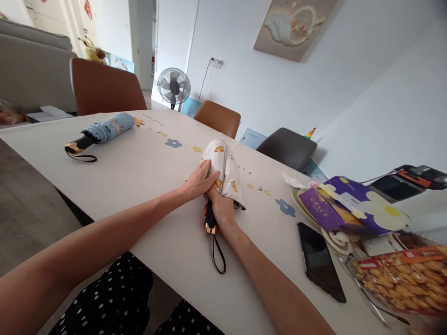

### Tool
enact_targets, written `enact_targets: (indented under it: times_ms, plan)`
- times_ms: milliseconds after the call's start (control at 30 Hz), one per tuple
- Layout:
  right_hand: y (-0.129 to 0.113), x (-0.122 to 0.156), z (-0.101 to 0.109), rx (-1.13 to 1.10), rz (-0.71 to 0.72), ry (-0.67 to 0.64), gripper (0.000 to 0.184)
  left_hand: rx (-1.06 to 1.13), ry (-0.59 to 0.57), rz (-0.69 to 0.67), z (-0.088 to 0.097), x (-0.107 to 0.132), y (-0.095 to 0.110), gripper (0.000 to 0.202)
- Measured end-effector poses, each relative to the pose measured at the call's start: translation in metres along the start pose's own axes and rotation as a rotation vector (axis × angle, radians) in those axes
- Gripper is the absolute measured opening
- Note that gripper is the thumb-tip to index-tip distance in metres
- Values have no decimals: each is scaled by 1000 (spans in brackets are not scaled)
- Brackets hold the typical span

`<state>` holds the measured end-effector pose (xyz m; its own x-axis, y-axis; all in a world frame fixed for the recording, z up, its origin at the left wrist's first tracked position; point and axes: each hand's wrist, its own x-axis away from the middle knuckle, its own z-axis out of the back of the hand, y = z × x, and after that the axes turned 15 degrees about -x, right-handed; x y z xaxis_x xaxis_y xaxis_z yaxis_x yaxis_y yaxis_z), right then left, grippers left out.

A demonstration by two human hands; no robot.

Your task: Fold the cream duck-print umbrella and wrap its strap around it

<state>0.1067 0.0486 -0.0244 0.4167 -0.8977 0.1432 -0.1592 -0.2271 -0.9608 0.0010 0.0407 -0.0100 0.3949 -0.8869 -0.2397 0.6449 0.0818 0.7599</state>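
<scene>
A white folding umbrella (230, 170) with small orange printed figures lies on the table in front of me, its loose canopy pointing away. My right hand (221, 209) wraps round it where the black handle meets the cloth. The gold-tipped handle end and a black wrist loop stick out toward me. My left hand (201, 179) presses on the left side of the canopy, thumb across the cloth; its fingertips are partly hidden. A second folding umbrella (111, 128), light blue and gathered, rests at the table's left with its black and gold handle toward me.
The white tablecloth (157, 186) carries printed flowers. At the right are a black phone (319, 260), a purple GRACE box (324, 209) and a pack of biscuits (405, 279). Chairs (220, 118) stand along the far side, with a fan (173, 87) behind.
</scene>
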Motion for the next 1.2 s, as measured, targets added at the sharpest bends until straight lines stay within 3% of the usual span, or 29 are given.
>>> enact_targets:
  times_ms: [100, 400, 600, 833, 1067, 1200]
  plan:
    - [1, 1, -1, 40, -15, -37, 20, 209, -75, 100, 6, -1, 0, 52]
    - [0, 8, -4, 186, -59, -103, 20, 842, -183, 208, 11, -6, -4, 35]
    - [-3, 18, -8, 131, -21, -211, 21, 1095, -333, 267, 24, -6, -10, 46]
    - [-3, 21, -7, 39, -108, -310, 25, 1088, -282, 258, 27, -7, -13, 58]
    - [0, 23, -11, -96, -121, -275, 29, 1118, -291, 305, 29, -9, -10, 56]
    - [-4, 22, -12, -157, -124, -298, 43, 1185, -316, 317, 29, -8, -11, 55]
